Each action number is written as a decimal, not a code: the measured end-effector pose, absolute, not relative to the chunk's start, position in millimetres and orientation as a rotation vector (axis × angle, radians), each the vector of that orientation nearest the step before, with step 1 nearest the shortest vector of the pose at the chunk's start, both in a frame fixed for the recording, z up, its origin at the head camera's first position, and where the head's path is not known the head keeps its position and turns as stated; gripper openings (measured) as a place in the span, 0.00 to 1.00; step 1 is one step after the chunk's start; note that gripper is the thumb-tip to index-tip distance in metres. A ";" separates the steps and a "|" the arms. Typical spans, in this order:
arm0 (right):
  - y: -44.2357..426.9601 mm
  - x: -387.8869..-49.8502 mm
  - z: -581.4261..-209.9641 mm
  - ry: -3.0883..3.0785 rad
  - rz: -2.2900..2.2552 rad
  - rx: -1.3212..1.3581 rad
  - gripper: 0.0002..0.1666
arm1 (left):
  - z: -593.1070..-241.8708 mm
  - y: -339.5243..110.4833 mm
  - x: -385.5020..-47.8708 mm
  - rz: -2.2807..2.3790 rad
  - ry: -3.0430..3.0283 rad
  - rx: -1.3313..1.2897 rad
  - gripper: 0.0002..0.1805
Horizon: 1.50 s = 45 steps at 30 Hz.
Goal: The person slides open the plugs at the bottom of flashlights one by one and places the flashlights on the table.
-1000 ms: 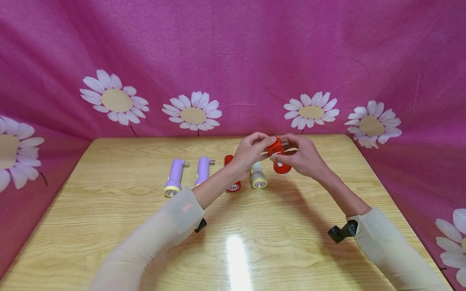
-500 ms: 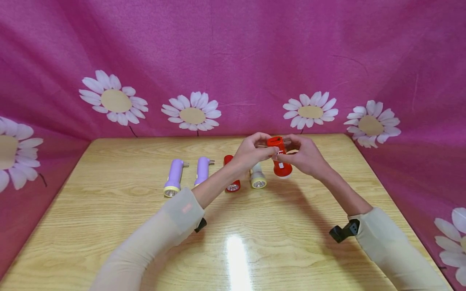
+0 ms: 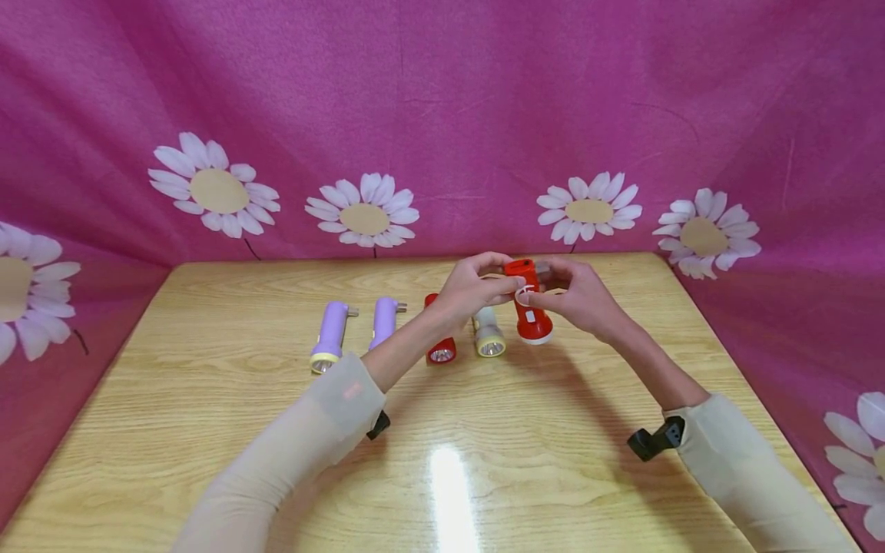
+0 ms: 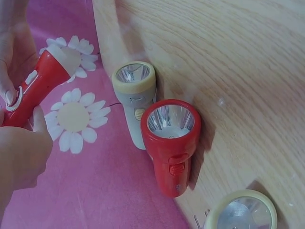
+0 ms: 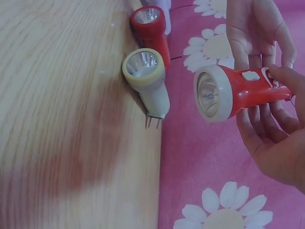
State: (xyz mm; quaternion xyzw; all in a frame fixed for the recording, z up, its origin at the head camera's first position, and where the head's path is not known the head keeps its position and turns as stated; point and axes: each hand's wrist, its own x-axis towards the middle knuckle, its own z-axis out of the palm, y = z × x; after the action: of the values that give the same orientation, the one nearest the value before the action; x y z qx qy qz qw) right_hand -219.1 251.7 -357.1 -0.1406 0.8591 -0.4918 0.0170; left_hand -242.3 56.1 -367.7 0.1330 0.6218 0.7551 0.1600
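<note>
A red flashlight (image 3: 535, 328) with a white lens rim is raised over the back of the table, lens end down. My left hand (image 3: 472, 292) grips its upper body from the left, thumb near a white loop (image 5: 268, 76) on the body. From the other side my right hand (image 3: 584, 301) holds the same body, its thumb on the loop and its fingers behind, by a metal plug at the top. A white switch (image 5: 250, 76) sits between loop and lens. In the left wrist view, both hands meet around the red flashlight (image 4: 40, 81).
On the table (image 3: 553, 461) lie a grey flashlight (image 3: 489, 338) with a cream rim, another red flashlight (image 3: 441, 353), and two purple flashlights (image 3: 333, 326) to the left. My left forearm partly covers some of them. A pink flowered cloth (image 3: 470, 115) hangs behind.
The held red flashlight has tipped so that more of its length shows, lens end lower. My left thumb has shifted from its top end down to its side.
</note>
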 end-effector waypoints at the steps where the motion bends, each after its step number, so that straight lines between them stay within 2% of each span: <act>1: 252.3 -218.8 -357.8 2.669 -1.528 -0.436 0.25 | -368.0 56.5 -242.4 2.156 1.773 0.379 0.16; 9: 255.7 -218.4 -364.4 2.671 -1.532 -0.436 0.22 | -370.6 58.5 -243.2 2.127 1.767 0.346 0.17; 22: 262.4 -220.6 -376.1 2.645 -1.567 -0.362 0.23 | -386.7 68.9 -245.4 2.142 1.728 0.245 0.20; 45: 276.2 -224.0 -391.2 2.327 -1.916 -0.208 0.24 | -401.8 86.9 -246.8 2.180 1.655 0.145 0.15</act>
State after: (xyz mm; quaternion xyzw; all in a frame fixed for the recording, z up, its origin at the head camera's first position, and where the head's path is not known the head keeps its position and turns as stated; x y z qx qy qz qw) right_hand -224.0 276.2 -391.2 -0.0688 0.7688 -0.6330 0.0597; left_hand -246.8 86.9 -401.8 0.0518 0.5917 0.7795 0.1990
